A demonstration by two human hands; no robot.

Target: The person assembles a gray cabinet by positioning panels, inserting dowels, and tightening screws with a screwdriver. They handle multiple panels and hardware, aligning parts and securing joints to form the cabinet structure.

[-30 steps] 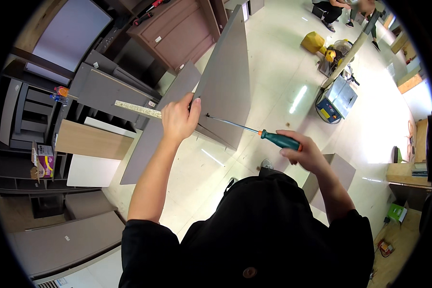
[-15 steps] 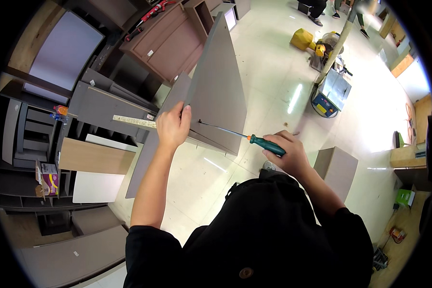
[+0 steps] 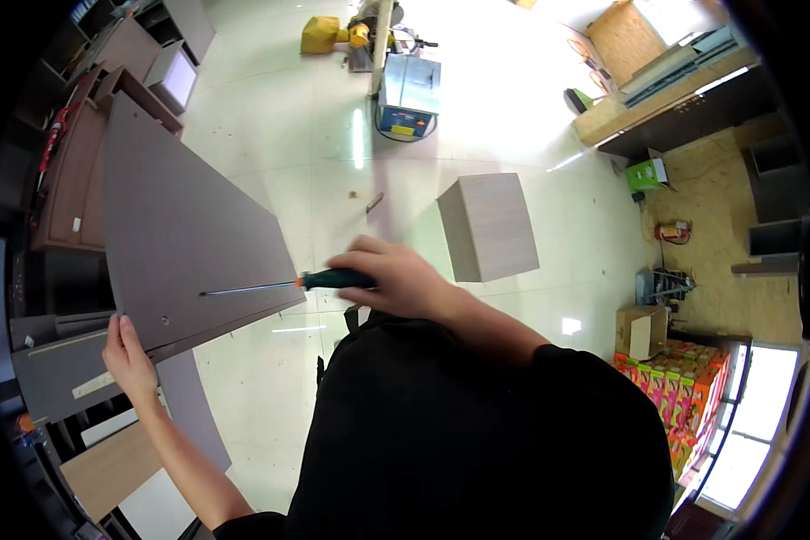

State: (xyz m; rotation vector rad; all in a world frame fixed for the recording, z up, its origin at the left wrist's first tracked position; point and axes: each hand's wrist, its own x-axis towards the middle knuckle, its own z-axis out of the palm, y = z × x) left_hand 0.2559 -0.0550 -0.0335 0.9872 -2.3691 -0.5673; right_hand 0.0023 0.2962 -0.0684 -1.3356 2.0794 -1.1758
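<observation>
Grey board [image 3: 189,207] stands at front left. Left hand [image 3: 130,360], half curled, holds its edge; right hand [image 3: 400,279] wraps a green screwdriver [image 3: 322,279], tip at the board. This spot looks started, not done.

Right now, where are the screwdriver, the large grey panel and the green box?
Screwdriver [image 3: 322,278]: head view, on its dark green handle.
Large grey panel [image 3: 186,220]: head view, mid broad face.
Green box [image 3: 642,175]: head view, on its green side.
</observation>
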